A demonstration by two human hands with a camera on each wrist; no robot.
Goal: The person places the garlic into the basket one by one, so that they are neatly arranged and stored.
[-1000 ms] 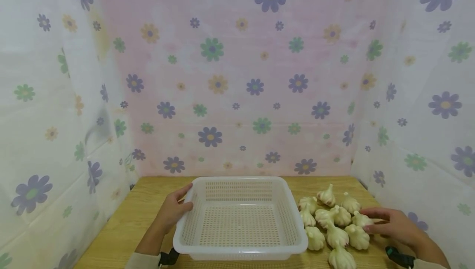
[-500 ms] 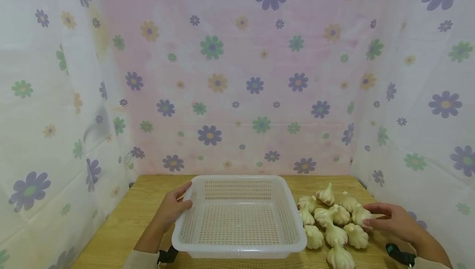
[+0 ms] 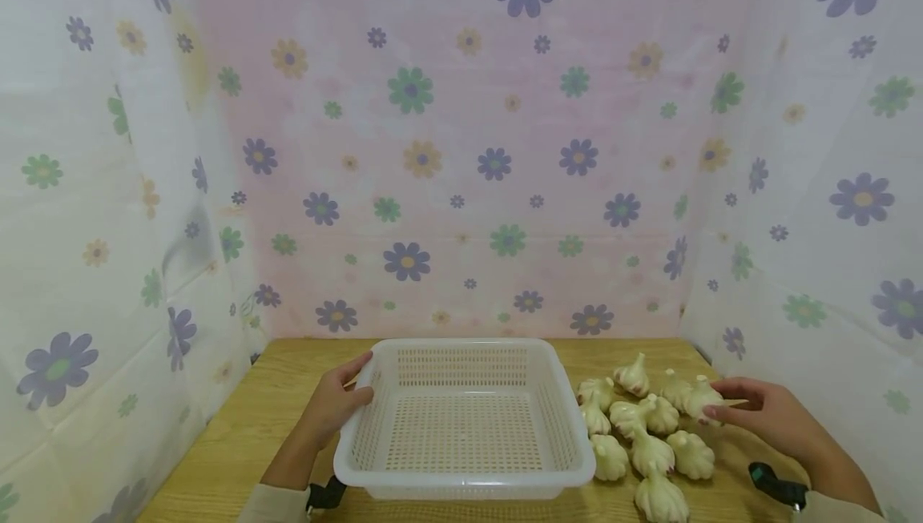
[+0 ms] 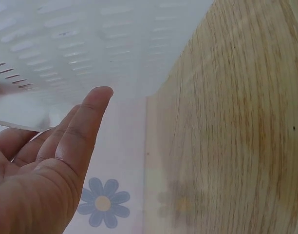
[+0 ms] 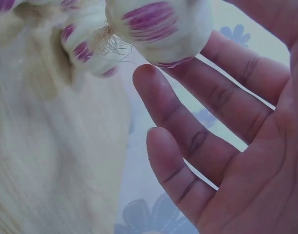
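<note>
In the head view the left hand [image 3: 332,409] grips the left side of a white perforated plastic basket [image 3: 465,480], thumb over its rim. The left wrist view shows that hand's fingers [image 4: 78,131] stretched along the outside of the basket wall [image 4: 134,53]. The basket holds nothing. At the right, the right hand [image 3: 779,420] pinches one garlic bulb [image 3: 699,401] at the pile's right edge. Seen from the right wrist, this bulb [image 5: 161,27] is white with purple streaks, between the thumb side and fingers of the hand [image 5: 236,126]; the lower fingers are spread.
Several more garlic bulbs [image 3: 651,452] lie heaped on the wooden table [image 3: 238,435], close by the basket's right side. Flower-printed cloth [image 3: 461,122] stands behind the table and on both sides. Dark straps or devices show near both wrists.
The right hand has moved up and slightly left in the head view, and the bulb in its fingers has risen to the pile's upper right. The left hand and basket have hardly moved.
</note>
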